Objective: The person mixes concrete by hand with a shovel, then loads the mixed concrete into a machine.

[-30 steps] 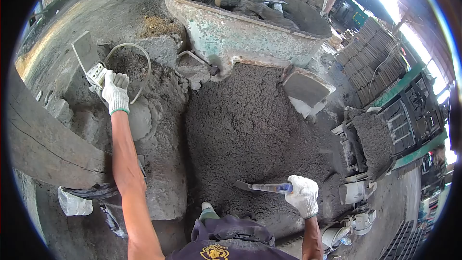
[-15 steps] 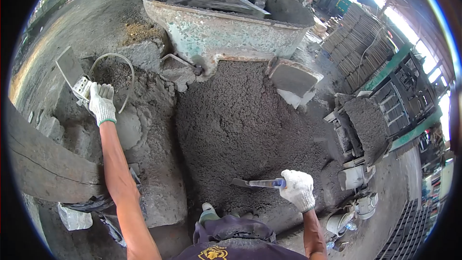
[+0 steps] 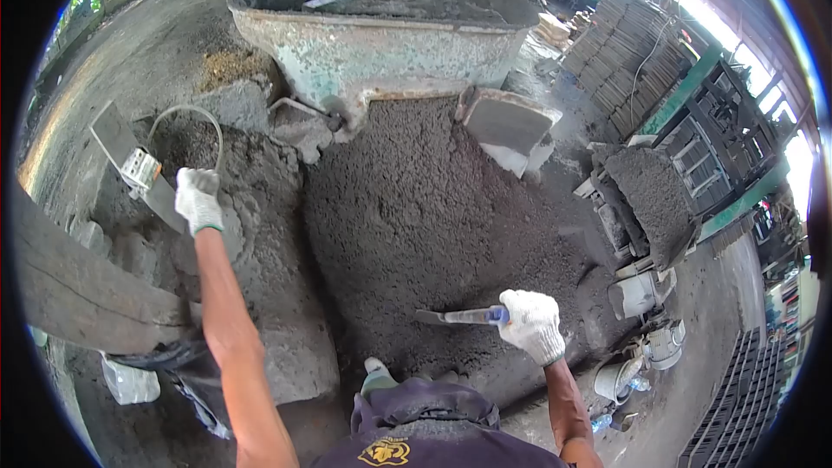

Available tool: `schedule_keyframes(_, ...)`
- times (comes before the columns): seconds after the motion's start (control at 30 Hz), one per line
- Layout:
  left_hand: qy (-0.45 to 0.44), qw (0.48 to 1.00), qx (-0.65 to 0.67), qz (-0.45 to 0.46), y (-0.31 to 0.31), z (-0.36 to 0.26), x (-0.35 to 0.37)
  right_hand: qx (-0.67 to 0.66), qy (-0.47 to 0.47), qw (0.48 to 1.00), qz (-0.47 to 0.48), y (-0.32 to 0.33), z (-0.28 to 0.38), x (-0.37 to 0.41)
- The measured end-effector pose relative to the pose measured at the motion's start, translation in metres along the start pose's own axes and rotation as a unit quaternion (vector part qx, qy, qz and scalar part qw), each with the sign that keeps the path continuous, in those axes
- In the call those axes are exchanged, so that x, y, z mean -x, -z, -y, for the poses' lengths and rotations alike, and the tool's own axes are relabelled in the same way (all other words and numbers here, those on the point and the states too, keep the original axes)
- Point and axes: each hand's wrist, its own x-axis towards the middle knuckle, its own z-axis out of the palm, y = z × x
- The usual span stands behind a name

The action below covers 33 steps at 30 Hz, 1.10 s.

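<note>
My left hand (image 3: 198,200), in a white glove, is held out with its fingers curled into a fist and nothing showing in them. Just beyond it is a small switch box (image 3: 139,168) with buttons, fixed to a metal plate; a pale cable (image 3: 218,128) loops beside it. My right hand (image 3: 530,326), also gloved, grips a shovel (image 3: 468,316) by its blue-ended handle. The shovel's metal blade rests at the near part of a large heap of dark, damp mix (image 3: 416,217).
A big worn mixer pan (image 3: 390,56) stands at the far side, above the heap. A tilted slab (image 3: 507,120) leans by its outlet. To the right are a loaded hopper (image 3: 650,199), a green-framed machine (image 3: 724,156) and stacked boards (image 3: 617,65). A thick wooden post (image 3: 95,295) stands on the left.
My left hand has come away from the switch box, moving right and nearer, and its fingers have curled in. My right hand keeps hold of the shovel. The view has shifted slightly.
</note>
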Motion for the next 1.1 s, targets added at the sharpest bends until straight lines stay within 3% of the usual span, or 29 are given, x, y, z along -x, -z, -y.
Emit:
schedule_keyframes(0.03, 0.016, 0.999, 0.008, 0.042, 0.008, 0.019, 0.02, -0.006, 0.003, 1.0, -0.009, 0.001, -0.004, 0.005)
schedule_keyframes(0.1, 0.052, 0.988, -0.109, 0.092, 0.018, 0.057, 0.08, -0.018, -0.006, 1.0, 0.015, 0.003, -0.016, 0.014)
schedule_keyframes(0.17, 0.148, 0.976, -0.154, 0.035, 0.03, 0.097, 0.163, -0.059, 0.073, 0.991, -0.099, 0.006, -0.035, 0.023)
schedule_keyframes(0.23, 0.249, 0.933, -0.25, 0.068, 0.078, 0.13, 0.236, -0.029, 0.045, 0.998, -0.039, 0.018, -0.058, 0.035)
schedule_keyframes(0.3, 0.323, 0.885, -0.33, 0.051, 0.138, 0.16, 0.295, -0.032, 0.027, 0.998, -0.051, 0.047, -0.084, 0.044)
schedule_keyframes(0.37, 0.434, 0.822, -0.353, 0.109, 0.229, 0.179, 0.331, -0.015, 0.001, 0.996, -0.089, 0.106, -0.098, 0.05)
schedule_keyframes(0.43, 0.423, 0.761, -0.488, 0.061, 0.249, 0.158, 0.398, 0.016, -0.044, 0.989, -0.142, 0.144, -0.128, 0.068)
schedule_keyframes(0.6, 0.459, 0.672, -0.571, 0.107, 0.308, 0.146, 0.453, -0.003, -0.216, 0.971, -0.103, 0.206, -0.156, 0.123)
schedule_keyframes(0.77, 0.497, 0.633, -0.544, 0.236, 0.285, 0.179, 0.461, -0.011, -0.356, 0.931, -0.082, 0.208, -0.148, 0.21)
schedule_keyframes(0.87, 0.514, 0.581, -0.541, 0.325, 0.258, 0.233, 0.448, 0.086, -0.446, 0.889, -0.05, 0.222, -0.139, 0.281)
schedule_keyframes(0.97, 0.508, 0.523, -0.565, 0.386, 0.203, 0.277, 0.454, 0.102, -0.549, 0.825, -0.09, 0.256, -0.115, 0.351)
schedule_keyframes(1.0, 0.484, 0.526, -0.578, 0.394, 0.17, 0.278, 0.475, 0.15, -0.556, 0.812, -0.098, 0.265, -0.112, 0.379)
schedule_keyframes(1.1, 0.486, 0.488, -0.552, 0.47, 0.128, 0.329, 0.499, 0.201, -0.675, 0.707, -0.07, 0.296, -0.091, 0.449)
